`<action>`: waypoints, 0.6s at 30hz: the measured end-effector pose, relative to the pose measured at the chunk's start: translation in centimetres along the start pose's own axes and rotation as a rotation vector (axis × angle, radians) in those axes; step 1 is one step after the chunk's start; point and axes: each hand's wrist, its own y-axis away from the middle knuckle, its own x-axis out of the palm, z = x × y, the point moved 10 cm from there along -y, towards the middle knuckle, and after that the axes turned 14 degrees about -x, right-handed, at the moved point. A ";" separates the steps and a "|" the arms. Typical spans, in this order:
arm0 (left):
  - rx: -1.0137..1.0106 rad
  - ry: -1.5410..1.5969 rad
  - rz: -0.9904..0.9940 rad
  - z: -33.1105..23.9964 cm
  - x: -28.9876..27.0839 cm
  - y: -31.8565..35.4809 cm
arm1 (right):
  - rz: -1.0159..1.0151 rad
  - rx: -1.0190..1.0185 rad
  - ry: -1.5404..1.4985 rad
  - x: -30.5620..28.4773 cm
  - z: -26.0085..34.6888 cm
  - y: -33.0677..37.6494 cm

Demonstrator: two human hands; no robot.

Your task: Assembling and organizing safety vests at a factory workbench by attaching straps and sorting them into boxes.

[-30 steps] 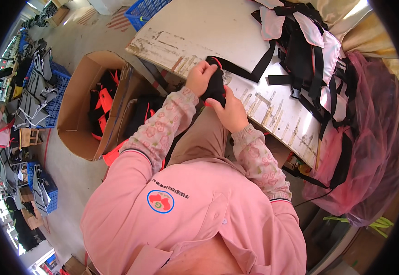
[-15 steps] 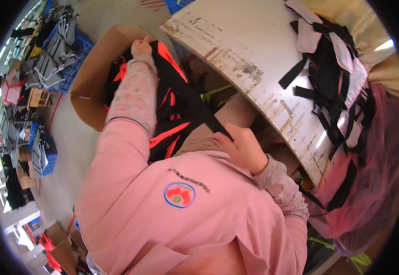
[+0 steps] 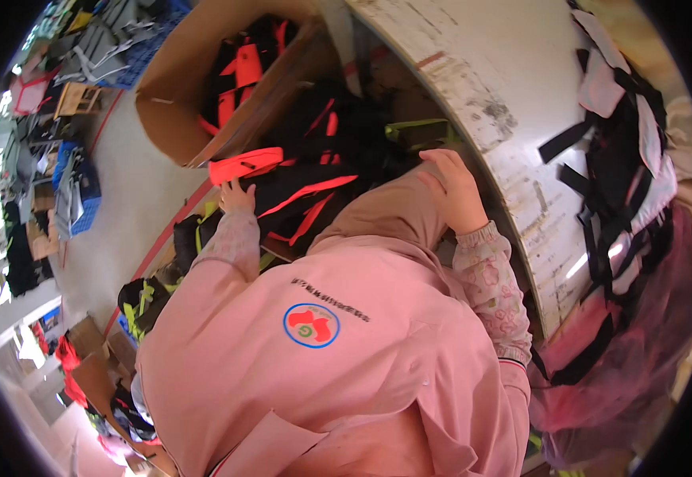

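My left hand (image 3: 237,196) is at the near edge of a pile of black fabric pieces with neon red-orange trim (image 3: 314,187). Its fingers are apart and seem to touch a folded red-orange band (image 3: 245,164) on that pile. My right hand (image 3: 455,191) is open above my brown-trousered thigh (image 3: 382,211), fingers extended and holding nothing. Beyond the pile, an open cardboard box (image 3: 175,103) contains more black pieces with red-orange trim (image 3: 244,67).
A worn white table (image 3: 521,167) stands at my right, its edge close to my right hand. On it lie black straps and pale panels (image 3: 600,159), beside a translucent pink bag (image 3: 632,366). Blue crates (image 3: 80,191) stand to the left; black and yellow-green items (image 3: 147,302) lie nearer.
My right hand has let go of the black strap and moved forward over the thigh. My left hand has drawn back from the box to the pile's near edge. The view has shifted.
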 end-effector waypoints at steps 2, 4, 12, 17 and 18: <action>0.319 0.110 0.271 -4.0 4.9 2.0 | -0.021 0.149 -0.087 -1.9 -2.7 1.7; 0.275 -0.169 0.502 -3.8 8.6 2.9 | -0.128 0.173 -0.024 -5.9 -4.0 2.1; 0.404 0.304 0.242 -17.4 -2.8 0.4 | -0.773 0.615 1.117 -35.6 -12.7 15.4; 0.668 0.765 0.267 -26.3 -10.7 2.8 | -0.646 1.181 0.997 -37.8 -18.3 19.1; 0.766 0.847 0.279 -28.5 -13.2 5.1 | -0.618 1.164 0.939 -37.9 -18.5 19.2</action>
